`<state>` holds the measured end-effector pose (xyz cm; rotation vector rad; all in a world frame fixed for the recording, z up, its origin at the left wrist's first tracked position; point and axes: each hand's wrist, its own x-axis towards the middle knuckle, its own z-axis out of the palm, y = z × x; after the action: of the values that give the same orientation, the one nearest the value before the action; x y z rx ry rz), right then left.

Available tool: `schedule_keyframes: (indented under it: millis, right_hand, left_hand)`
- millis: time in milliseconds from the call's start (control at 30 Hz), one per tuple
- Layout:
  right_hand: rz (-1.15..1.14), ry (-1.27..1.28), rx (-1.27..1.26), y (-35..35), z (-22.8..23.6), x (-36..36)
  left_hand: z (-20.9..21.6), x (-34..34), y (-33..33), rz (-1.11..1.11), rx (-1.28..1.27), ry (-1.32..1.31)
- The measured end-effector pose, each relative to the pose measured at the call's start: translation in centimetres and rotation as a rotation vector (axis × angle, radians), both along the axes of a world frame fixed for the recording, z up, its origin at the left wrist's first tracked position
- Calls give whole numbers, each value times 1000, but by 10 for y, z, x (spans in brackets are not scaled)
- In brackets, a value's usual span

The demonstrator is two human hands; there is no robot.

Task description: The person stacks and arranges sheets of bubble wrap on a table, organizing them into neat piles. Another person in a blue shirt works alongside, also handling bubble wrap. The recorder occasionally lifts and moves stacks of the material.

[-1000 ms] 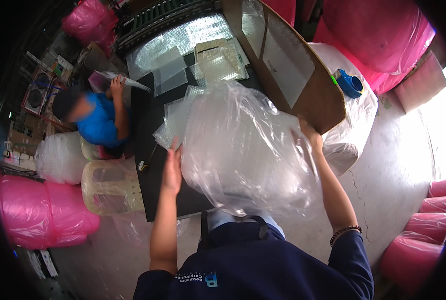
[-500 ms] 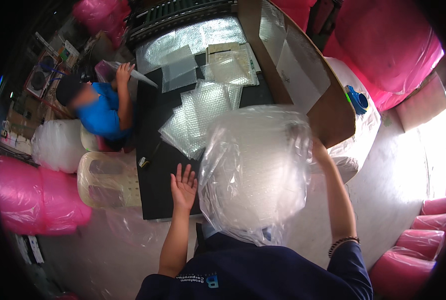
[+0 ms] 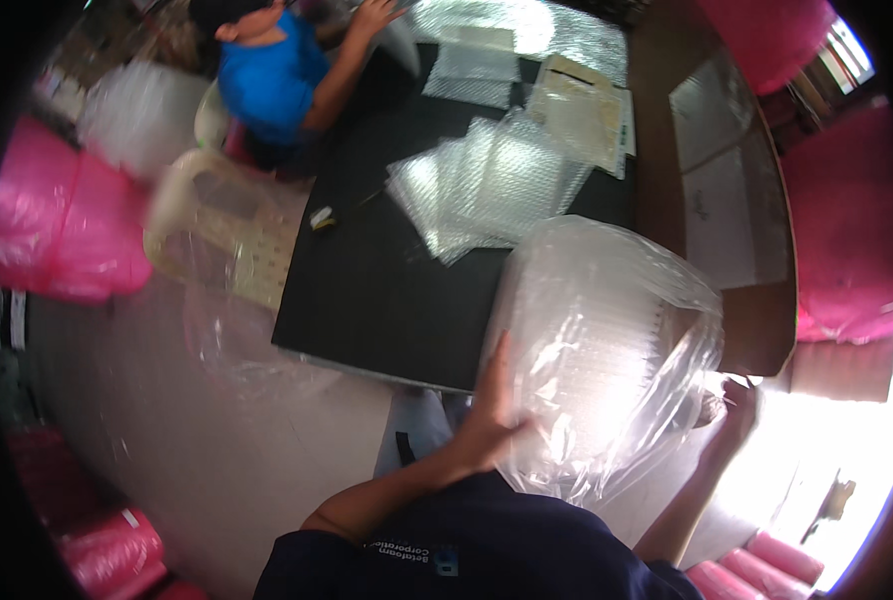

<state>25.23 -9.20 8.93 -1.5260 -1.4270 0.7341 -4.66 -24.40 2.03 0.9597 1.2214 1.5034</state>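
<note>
A large clear plastic bag (image 3: 592, 350) packed with a stack of whitish bubble-wrap sheets stands upright against my front, at the table's near right corner. My left hand (image 3: 492, 415) lies along its left side, fingers stretched up and thumb apart, slightly blurred. At the bag's lower right edge is my right hand (image 3: 735, 408), its fingers curled at the loose plastic; glare washes out the detail. Beyond the bag, several bubble-wrap pouches (image 3: 497, 185) are fanned out on the black table (image 3: 377, 290).
A co-worker in a blue shirt (image 3: 272, 80) sits at the table's far left. Beside the table is a cream plastic chair (image 3: 182, 210). A tall cardboard box (image 3: 762, 320) borders the right side. Pink wrapped bundles (image 3: 67, 215) stand around. A small yellow-black object (image 3: 322, 217) lies on the table.
My left hand has moved from open air onto the bag's left side. My right hand has moved down the bag's right edge. The view has swung, shifting the table up and right.
</note>
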Motion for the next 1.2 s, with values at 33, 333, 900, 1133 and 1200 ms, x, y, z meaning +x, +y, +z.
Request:
schedule_keyframes:
  millis: [33,333,900,1133,1200]
  right_hand:
    - [-169,-161,223,-6,17,-19]
    - [1489,-990,-181,-35,-83,-138]
    - [1168,-1779,285,-46,20,-166]
    - [1048,-1851,311,-28,10,-157]
    - [1066,-1687,229,-24,2,-148]
  left_hand:
    - [22,8,-2,37,-154,294]
    - [17,83,57,-55,330,-165]
    - [114,30,35,-814,665,-131]
    - [-104,31,54,496,-96,645]
    - [-139,19,51,376,-586,112]
